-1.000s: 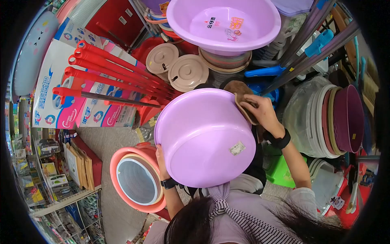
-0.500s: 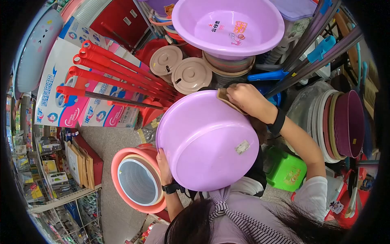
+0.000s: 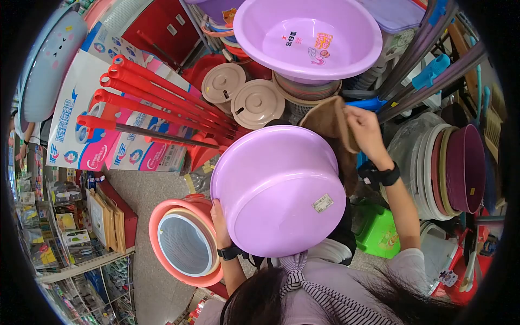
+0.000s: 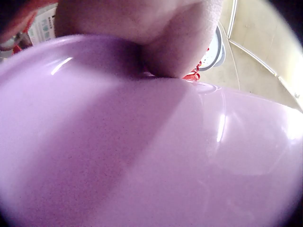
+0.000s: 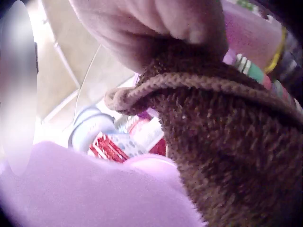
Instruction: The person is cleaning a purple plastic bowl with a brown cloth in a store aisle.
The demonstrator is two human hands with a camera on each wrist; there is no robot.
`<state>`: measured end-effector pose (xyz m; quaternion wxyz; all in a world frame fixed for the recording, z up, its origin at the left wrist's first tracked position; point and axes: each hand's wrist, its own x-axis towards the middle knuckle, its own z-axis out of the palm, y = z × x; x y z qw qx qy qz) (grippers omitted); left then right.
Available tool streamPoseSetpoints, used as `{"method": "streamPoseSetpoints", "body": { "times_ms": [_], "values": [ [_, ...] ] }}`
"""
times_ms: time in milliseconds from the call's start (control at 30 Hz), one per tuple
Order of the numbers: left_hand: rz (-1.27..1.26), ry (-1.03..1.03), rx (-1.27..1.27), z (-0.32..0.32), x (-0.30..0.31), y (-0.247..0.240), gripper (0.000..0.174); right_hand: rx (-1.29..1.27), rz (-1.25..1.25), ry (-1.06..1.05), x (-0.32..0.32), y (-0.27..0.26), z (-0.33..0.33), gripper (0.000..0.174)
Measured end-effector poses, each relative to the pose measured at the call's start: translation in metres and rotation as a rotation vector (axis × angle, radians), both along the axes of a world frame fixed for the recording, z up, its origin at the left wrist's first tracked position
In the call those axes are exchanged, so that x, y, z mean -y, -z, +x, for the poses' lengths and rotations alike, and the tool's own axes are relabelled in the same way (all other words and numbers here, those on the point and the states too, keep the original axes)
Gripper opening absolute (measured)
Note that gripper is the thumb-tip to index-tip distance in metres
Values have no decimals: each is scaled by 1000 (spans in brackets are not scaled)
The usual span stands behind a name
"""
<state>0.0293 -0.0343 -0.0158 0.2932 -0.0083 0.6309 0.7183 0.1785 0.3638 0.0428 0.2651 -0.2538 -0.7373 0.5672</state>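
A glossy purple basin [image 3: 276, 189] is tilted with its underside, bearing a white sticker, toward the head camera. At its left side the left hand [image 3: 221, 223] grips the rim; in the left wrist view that hand [image 4: 142, 33] lies against the purple wall [image 4: 118, 132], fingertips out of sight. Right of the basin, the right hand [image 3: 369, 132] pinches the edge of a brown cloth [image 3: 327, 120], apart from the basin. The right wrist view has the fuzzy cloth [image 5: 227, 137] hanging from the right hand [image 5: 161, 28], beside purple plastic [image 5: 85, 189].
Another purple basin [image 3: 309, 38] sits on a stack behind. Red handles [image 3: 157, 97] lean at the left before printed boxes. Pink and grey baskets [image 3: 185, 244] stand lower left, a green stool [image 3: 380, 230] lower right, and nested basins [image 3: 467, 168] at the right. Grey poles [image 3: 411, 59] rise upper right.
The right hand has moved off the basin's upper rim to the right, drawing the brown cloth away with it. The left hand stays on the rim, and the held basin has shifted slightly.
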Motion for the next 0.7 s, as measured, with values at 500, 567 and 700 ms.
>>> {"method": "streamPoseSetpoints", "body": {
  "times_ms": [500,567,700],
  "values": [
    [-70,78,-120,-1,2,-10,46,85,496,-148,47,-21,-16,23],
    [-118,-44,-66,6,-4,-19,43,194,584,-220,47,-24,-23,20],
    [-141,-58,-97,5,-2,-19,42,323,703,-344,33,-5,-35,19]
  ]
}}
